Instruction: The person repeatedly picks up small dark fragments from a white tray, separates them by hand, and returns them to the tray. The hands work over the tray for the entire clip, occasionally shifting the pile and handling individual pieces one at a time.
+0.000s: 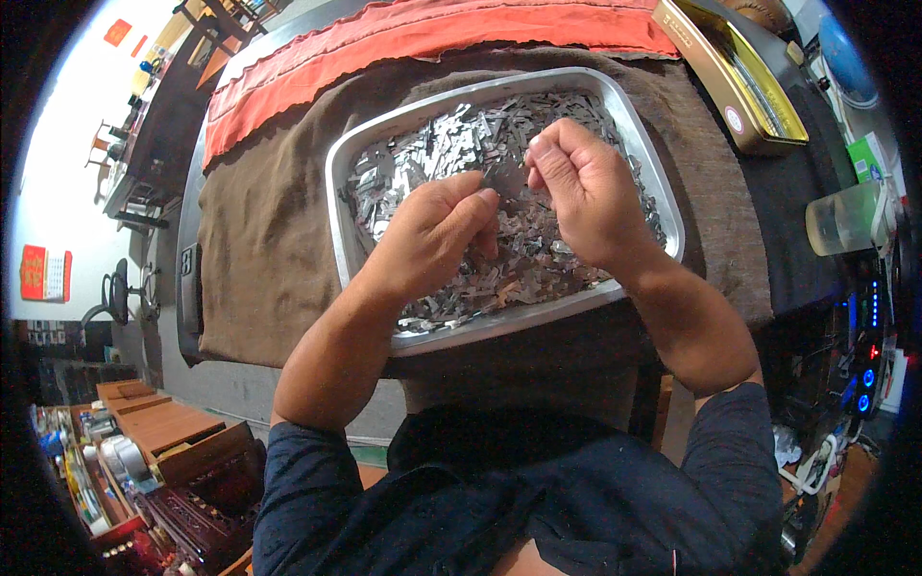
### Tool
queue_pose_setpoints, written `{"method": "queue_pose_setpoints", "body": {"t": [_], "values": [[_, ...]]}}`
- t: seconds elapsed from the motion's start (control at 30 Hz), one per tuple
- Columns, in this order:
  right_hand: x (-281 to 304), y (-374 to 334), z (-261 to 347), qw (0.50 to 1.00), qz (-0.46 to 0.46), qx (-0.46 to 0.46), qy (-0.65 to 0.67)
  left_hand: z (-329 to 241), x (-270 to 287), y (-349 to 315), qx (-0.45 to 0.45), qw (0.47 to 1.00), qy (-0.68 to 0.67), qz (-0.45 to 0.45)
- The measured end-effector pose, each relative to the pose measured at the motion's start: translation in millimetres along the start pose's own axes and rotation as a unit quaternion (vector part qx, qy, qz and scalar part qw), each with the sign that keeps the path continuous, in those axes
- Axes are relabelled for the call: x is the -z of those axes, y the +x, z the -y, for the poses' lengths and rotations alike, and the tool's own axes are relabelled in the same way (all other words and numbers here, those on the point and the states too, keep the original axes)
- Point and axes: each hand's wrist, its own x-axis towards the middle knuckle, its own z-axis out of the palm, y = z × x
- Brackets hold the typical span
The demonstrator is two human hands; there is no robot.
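Observation:
A shallow silver metal tray [663, 216] lies on brown cloth in front of me. Heaped inside it are many small flat strips and flakes [456, 134], shiny silver at the far left and duller grey-brown toward the near side. Over the middle of the heap hovers my left hand [437, 230], its fingers curled and the thumb pressed to the index finger. To its right, with a gap between them, my right hand [584, 192] is pinched the same way. Whatever sits between the fingertips of either hand is hidden or too small to name.
Brown cloth [259, 245] covers the table, with a red cloth [384, 58] along its far edge. A long gold box [735, 86] stands open at the far right. Beyond it is a translucent plastic jug [845, 221]. Wooden drawers [168, 427] stand at the lower left.

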Motion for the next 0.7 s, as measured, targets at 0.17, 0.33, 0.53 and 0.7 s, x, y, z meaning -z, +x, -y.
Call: {"method": "queue_pose_setpoints", "body": {"t": [0.17, 0.33, 0.53, 0.7], "values": [[-7.0, -3.4, 0.7, 0.998, 0.022, 0.043, 0.042, 1.0, -0.3, -0.2, 0.006, 1.000, -0.007, -0.005], [-1.6, 0.0, 0.1, 0.999, 0.011, 0.031, -0.027, 1.9, 0.5, -0.2, 0.008, 1.000, 0.001, -0.004], [-0.3, -3.9, 1.3, 0.997, 0.072, 0.014, -0.018, 1.8, -1.9, 0.3, -0.003, 1.000, -0.018, -0.019], [0.6, -3.7, -0.1, 0.997, 0.073, 0.021, -0.008, -0.4, -2.3, -1.0, 0.002, 1.000, -0.004, -0.025]]}}
